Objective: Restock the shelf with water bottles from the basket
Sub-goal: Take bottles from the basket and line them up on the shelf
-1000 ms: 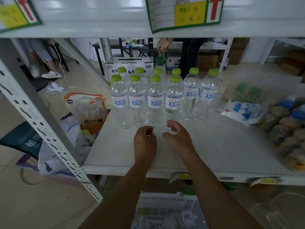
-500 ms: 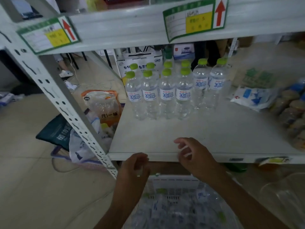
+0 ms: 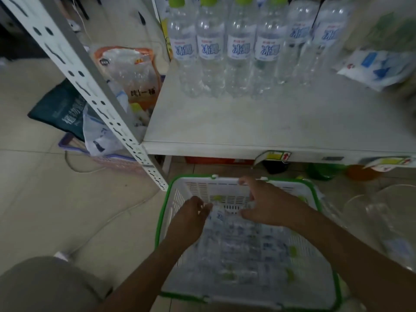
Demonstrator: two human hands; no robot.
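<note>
Now your two forearms reach down from the bottom of the view into the white basket (image 3: 171, 212) with the green rim, which sits on the tiled floor just in front of the shelving. It is full of water bottles (image 3: 247, 248) lying on their sides, blurred into a mass of clear plastic, blue label print and a few green caps. Your left hand (image 3: 191, 218) is low at the far left of the pile, its fingers curled toward a bottle with a blue label (image 3: 217, 213) that tilts up near the far wall of the basket; whether they have closed on it I cannot tell, since the motion blur hides the contact. Your right hand (image 3: 267, 203) is spread open over the far end of the pile, its fingers apart, its fingertips near the basket's far rim, and it holds nothing that I can see.

Beyond the basket, the white shelf (image 3: 258, 122) has a bare front. At its back stands a tight row of upright water bottles with green caps (image 3: 225, 48), four in front and more behind and to the right. A white and blue packet (image 3: 378, 68) lies at the shelf's right. Left of the shelf, past the perforated steel upright (image 3: 90, 86), an orange-trimmed bag (image 3: 128, 70) and a dark green bag (image 3: 60, 109) rest on the floor.
</note>
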